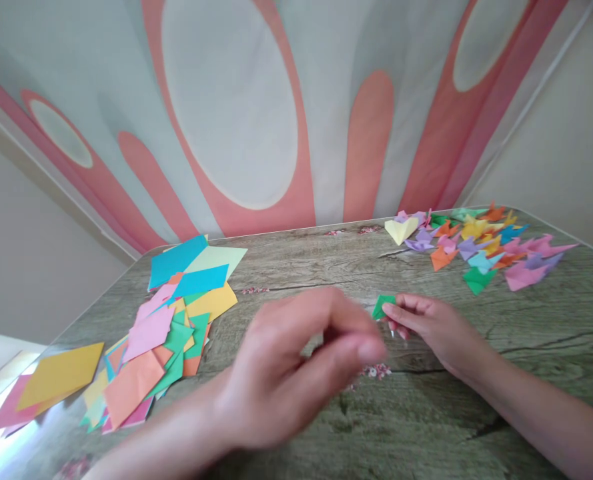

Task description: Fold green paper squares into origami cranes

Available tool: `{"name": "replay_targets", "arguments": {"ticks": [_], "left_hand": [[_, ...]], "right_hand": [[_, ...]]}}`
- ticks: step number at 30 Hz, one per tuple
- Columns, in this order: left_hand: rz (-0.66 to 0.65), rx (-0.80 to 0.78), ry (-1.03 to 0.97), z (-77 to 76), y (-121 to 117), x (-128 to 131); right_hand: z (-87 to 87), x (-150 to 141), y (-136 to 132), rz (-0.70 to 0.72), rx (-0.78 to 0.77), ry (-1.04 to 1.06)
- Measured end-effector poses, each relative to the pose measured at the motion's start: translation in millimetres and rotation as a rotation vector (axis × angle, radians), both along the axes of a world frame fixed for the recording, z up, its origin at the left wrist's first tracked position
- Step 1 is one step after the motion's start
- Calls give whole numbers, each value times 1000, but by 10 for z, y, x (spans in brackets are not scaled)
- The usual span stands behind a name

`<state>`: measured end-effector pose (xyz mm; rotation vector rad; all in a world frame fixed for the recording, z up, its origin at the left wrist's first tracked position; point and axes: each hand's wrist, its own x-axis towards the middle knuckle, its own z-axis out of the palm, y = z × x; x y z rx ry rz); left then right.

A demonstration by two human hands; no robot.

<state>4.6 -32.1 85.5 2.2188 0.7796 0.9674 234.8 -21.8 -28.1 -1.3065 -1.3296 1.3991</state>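
My right hand (421,323) pinches a small green folded paper (383,307) between thumb and fingers, a little above the wooden-patterned table. Closer to the camera is my left hand (301,370), slightly blurred. Its fingers are curled over and the thumb tip meets them, with nothing visible between. In this view its fingertips lie just left of and below the green paper.
Loose coloured paper squares (149,333) are heaped on the left of the table (296,267), with yellow and pink sheets (61,377) at the left edge. Folded paper cranes (476,243) cluster at the back right beside a cream folded piece (401,231). A patterned curtain (326,133) hangs behind.
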Motion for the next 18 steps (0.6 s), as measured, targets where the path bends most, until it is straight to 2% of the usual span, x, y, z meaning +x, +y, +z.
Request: {"name": "replay_targets", "arguments": {"ticks": [2,5,8,11,18], "left_hand": [[-67,42,39,-165,137,54],[-212,63,124,-504,325,122],[-218,39,145,-752,392,150],[-145,10,87,-818,382,160],[137,-184,-3,-805,388,172]], "right_hand": [[6,-32,-21,15,-10,79],[29,-72,-51,27,-35,196],[62,-96,-77,59,-53,244],[81,-111,-96,112,-90,284],[52,-124,-101,189,-79,222]]}}
